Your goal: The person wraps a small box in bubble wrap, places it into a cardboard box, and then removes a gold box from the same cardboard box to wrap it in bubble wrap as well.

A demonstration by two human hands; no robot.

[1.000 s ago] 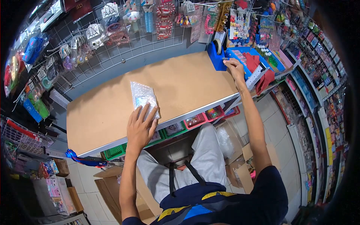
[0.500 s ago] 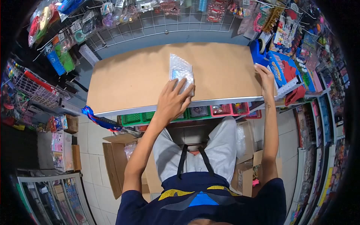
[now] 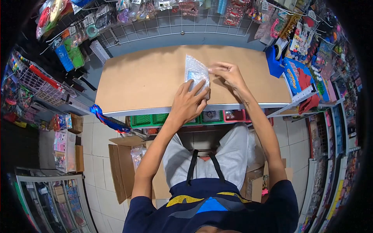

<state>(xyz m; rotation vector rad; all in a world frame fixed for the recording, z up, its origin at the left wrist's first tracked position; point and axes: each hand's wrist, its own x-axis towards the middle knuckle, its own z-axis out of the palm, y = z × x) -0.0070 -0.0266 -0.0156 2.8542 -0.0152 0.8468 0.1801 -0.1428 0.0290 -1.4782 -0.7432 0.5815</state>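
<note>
A small parcel of bubble wrap (image 3: 193, 66) lies on the brown tabletop (image 3: 143, 73), with something blue and white showing through it. My left hand (image 3: 187, 101) rests across its lower part, fingers spread and pressing down. Beside the parcel's upper right edge is my right hand (image 3: 232, 77), thumb and fingertips pinched together. Whatever sits in that pinch, if anything, is too small and blurred to make out. At the table's right end stands a blue tape dispenser (image 3: 275, 62).
Blue boxes (image 3: 292, 74) and a red cloth (image 3: 309, 99) sit right of the table. Green baskets (image 3: 140, 120) and pink ones hang beneath its front edge. Packaged goods hang on the wire grid (image 3: 167, 27). Open cardboard boxes (image 3: 118, 171) flank my legs.
My right hand has moved left from beside the tape dispenser to the parcel's edge. My left hand stays pressed on the bubble wrap. The view has shifted slightly.
</note>
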